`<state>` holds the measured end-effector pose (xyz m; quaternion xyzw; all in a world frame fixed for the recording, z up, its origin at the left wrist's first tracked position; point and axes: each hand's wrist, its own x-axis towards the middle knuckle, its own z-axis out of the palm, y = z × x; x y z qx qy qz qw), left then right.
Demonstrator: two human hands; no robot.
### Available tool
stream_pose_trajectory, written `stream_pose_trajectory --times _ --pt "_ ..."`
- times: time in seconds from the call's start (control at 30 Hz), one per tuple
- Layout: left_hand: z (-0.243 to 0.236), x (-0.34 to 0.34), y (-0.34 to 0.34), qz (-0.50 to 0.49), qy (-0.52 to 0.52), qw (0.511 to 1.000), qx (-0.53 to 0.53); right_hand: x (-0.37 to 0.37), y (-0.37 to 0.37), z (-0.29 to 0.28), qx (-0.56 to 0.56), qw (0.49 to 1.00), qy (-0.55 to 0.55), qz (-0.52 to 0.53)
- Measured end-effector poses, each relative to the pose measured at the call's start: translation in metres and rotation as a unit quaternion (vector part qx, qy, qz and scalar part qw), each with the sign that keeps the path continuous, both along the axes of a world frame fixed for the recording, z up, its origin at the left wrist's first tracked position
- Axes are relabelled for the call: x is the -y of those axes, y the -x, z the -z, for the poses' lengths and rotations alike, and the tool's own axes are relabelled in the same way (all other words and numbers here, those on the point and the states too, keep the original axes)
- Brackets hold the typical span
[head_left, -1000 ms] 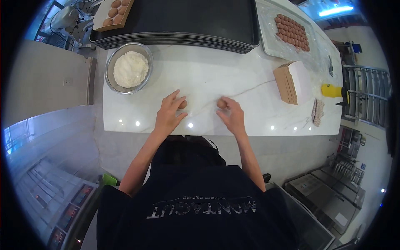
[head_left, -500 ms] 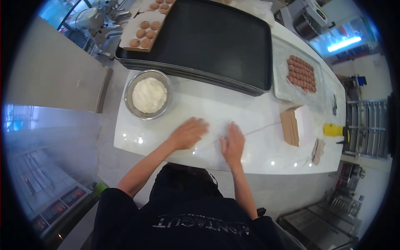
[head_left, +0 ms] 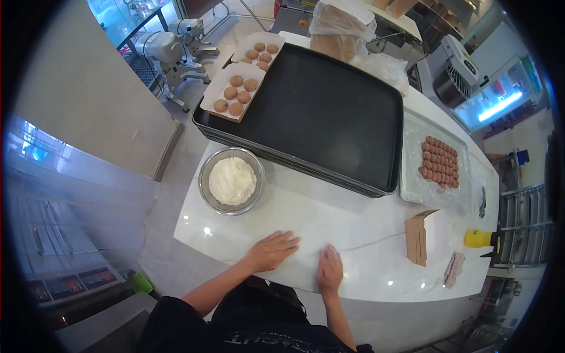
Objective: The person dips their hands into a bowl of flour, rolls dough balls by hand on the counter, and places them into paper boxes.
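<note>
My left hand point(head_left: 272, 252) lies palm down on the white marble worktop point(head_left: 359, 259), fingers stretched out; whatever is beneath it is hidden. A short way to its right, my right hand point(head_left: 331, 267) is curled palm down with fingers together, hiding what is under it. Beyond my left hand sits a steel bowl point(head_left: 205, 196) heaped with white powder point(head_left: 231, 179). Further back, two cardboard trays point(head_left: 207, 103) of brown dough balls point(head_left: 236, 81) rest on a stack of black baking trays point(head_left: 335, 117).
Right: pale tray point(head_left: 412, 188) of small reddish balls point(head_left: 438, 162) under plastic, folded cardboard point(head_left: 416, 238), yellow bottle point(head_left: 478, 238), crumpled cloth point(head_left: 453, 269). Behind: bags over boxes point(head_left: 335, 44). Steel mixers stand left point(head_left: 162, 50) and right point(head_left: 453, 73), off the worktop.
The view has swung upward, showing more beyond the trays. A second ago each hand's fingers were around a brown ball; now both hands are turned palm down and the balls are out of sight.
</note>
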<state>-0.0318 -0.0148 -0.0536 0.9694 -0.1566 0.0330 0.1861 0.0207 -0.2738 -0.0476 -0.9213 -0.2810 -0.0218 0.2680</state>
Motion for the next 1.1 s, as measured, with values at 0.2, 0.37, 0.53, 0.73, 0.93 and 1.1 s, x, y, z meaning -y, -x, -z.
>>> stream_pose_trajectory --times 0.2,0.37,0.53,0.73,0.93,1.1 --pt "-0.029 -0.006 -0.058 -0.106 0.079 0.985 0.112 -0.029 -0.075 -0.021 0.128 0.990 0.024 0.053" --pt "0.000 0.003 -0.003 -0.017 0.143 0.987 0.070 -0.016 -0.010 -0.001 0.008 0.994 -0.111 -0.024" --pt "-0.005 -0.039 -0.037 -0.058 0.151 0.981 0.111 -0.009 -0.064 -0.010 0.107 0.986 -0.107 0.071" --pt "-0.008 0.011 -0.022 -0.059 0.260 0.961 0.079 -0.038 -0.022 -0.012 0.029 0.984 -0.176 0.027" --pt "0.001 -0.032 -0.033 -0.052 0.196 0.970 0.136 -0.011 -0.052 -0.014 -0.006 0.981 -0.141 0.129" --pt "-0.011 0.023 -0.034 -0.084 0.320 0.938 0.098 -0.040 -0.027 -0.012 0.007 0.989 -0.134 0.067"
